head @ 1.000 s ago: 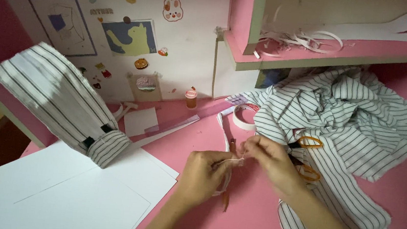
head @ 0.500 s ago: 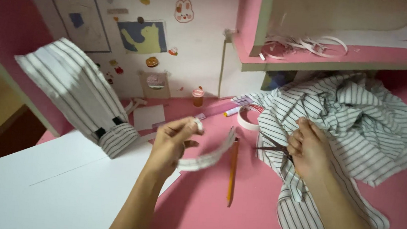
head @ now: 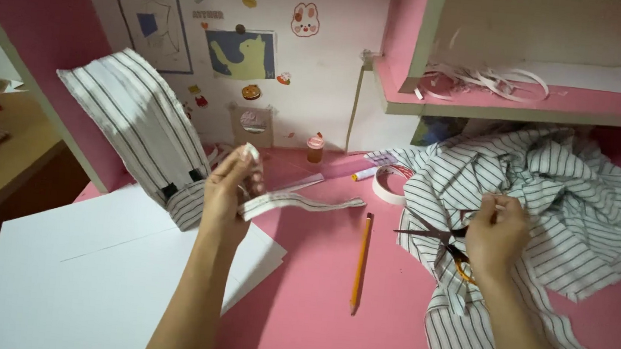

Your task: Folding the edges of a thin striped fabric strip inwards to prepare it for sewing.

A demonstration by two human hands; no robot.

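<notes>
- Left hand [head: 228,190] pinching a narrow striped fabric strip [head: 300,203], lifted above the pink desk [head: 314,302].
- Right hand [head: 496,236] closed around scissors [head: 436,236], blades parted, on the striped cloth [head: 548,195].
- Strip apparently already cut free; pencil [head: 360,261] lying unused between the hands.

Both hands [head: 231,186] [head: 496,236] raised, fingers closed

Arms: 2 forearms in view, both bare from the lower edge of the frame up to the wrists.
Sleeves: none visible on either forearm.
Left hand [head: 228,188]: bare, no glove, no ring or watch visible.
Right hand [head: 496,236]: bare, no glove, no bracelet visible at the wrist.
Nails: short and plain where they show; detail too small to tell more.
</notes>
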